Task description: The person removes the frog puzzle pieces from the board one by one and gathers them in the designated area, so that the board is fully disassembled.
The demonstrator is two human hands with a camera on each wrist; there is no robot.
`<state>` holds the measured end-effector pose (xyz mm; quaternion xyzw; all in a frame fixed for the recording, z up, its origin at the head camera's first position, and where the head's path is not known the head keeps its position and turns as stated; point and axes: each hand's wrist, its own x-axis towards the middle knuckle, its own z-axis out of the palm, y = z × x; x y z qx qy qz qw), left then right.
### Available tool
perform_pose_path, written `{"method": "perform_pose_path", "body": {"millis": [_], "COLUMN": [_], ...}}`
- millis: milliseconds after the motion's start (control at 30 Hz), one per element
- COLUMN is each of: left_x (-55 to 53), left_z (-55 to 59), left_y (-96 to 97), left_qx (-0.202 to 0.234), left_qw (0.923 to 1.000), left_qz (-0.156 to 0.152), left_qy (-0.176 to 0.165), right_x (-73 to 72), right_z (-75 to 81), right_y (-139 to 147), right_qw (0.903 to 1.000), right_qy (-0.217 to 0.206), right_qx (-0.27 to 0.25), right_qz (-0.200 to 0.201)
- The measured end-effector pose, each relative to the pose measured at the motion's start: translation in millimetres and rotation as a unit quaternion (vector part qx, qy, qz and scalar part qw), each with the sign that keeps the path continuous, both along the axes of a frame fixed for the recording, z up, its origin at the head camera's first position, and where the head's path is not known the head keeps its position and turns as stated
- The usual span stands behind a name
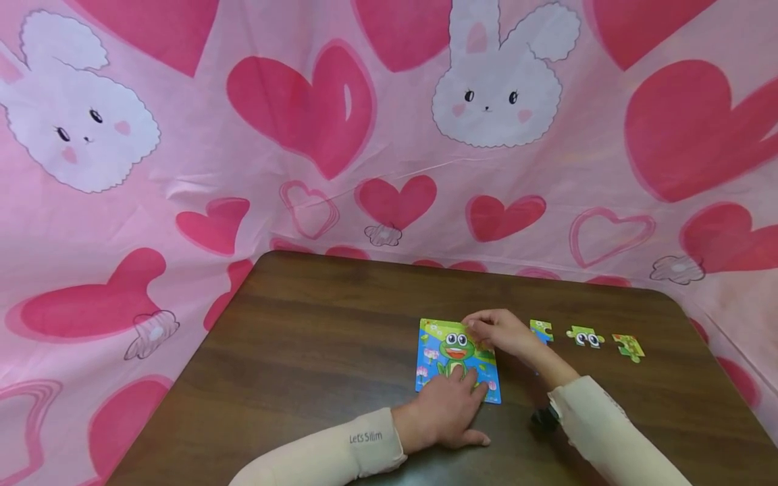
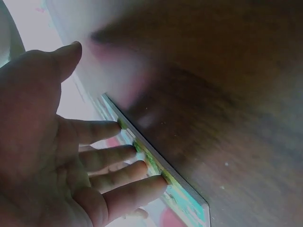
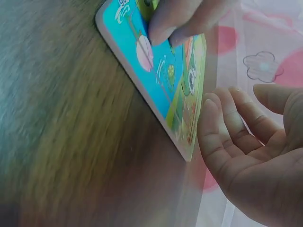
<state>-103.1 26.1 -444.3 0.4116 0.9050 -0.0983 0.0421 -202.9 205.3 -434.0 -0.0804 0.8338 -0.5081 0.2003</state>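
Note:
A frog jigsaw puzzle in a flat square board lies on the table, with the green frog's eyes and open red mouth showing. My left hand rests on its lower part, fingers spread and nearly straight; in the left wrist view the fingertips touch the picture near the board's edge. My right hand is at the board's upper right corner. The right wrist view shows this right hand with fingers loosely bent, thumb apart and nothing between them, close beside the board's edge.
Right of the board lie several loose puzzle pieces: a green and blue piece near my right wrist, a piece with two cartoon eyes, and a green and red piece. A pink heart-printed cloth hangs behind the brown table.

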Motion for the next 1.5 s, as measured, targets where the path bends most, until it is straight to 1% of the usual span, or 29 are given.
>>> {"method": "perform_pose_path", "body": {"millis": [100, 200, 500, 633, 700, 900, 1033, 1200, 1267, 1367, 1500], "left_x": [-0.5, -1.5, -1.0, -1.1, -1.5, -2.9, -4.0, -5.9, -6.1, -5.8, -6.2], "left_z": [-1.4, -1.6, -0.9, -0.9, -0.6, 0.2, 0.2, 0.8, 1.2, 1.8, 1.8], "left_y": [-1.6, -2.8, -2.0, -2.1, -2.3, -2.7, -2.2, -2.0, -2.2, -2.3, -1.6], "left_qx": [0.004, 0.010, 0.011, 0.010, 0.009, 0.011, 0.013, 0.016, 0.017, 0.020, 0.021], "left_qw": [0.9999, 0.9995, 0.9992, 0.9993, 0.9993, 0.9993, 0.9991, 0.9989, 0.9988, 0.9989, 0.9989], "left_qz": [-0.014, -0.024, -0.032, -0.033, -0.033, -0.036, -0.040, -0.042, -0.042, -0.042, -0.041], "left_qy": [0.008, 0.016, 0.023, 0.017, 0.014, 0.001, -0.003, -0.014, -0.015, -0.012, -0.009], "right_x": [-1.5, -4.2, -8.7, -9.3, -9.5, -9.6, -9.5, -8.6, -8.2, -8.0, -8.2], "right_z": [-0.5, -1.9, -6.8, -8.1, -8.0, -7.3, -7.1, -8.0, -8.9, -11.2, -13.9], "right_y": [-5.7, -11.4, -20.9, -23.5, -25.0, -29.1, -31.0, -31.8, -31.7, -30.8, -28.4], "right_qw": [1.0000, 0.9999, 0.9991, 0.9987, 0.9988, 0.9982, 0.9977, 0.9980, 0.9979, 0.9973, 0.9970], "right_qy": [-0.005, 0.000, -0.009, -0.006, -0.008, 0.011, 0.014, 0.013, 0.017, 0.027, 0.037], "right_qx": [0.001, 0.010, 0.037, 0.044, 0.045, 0.056, 0.061, 0.060, 0.061, 0.058, 0.036], "right_qz": [0.003, 0.008, 0.019, 0.025, 0.017, 0.021, 0.024, 0.015, 0.018, 0.035, 0.058]}}
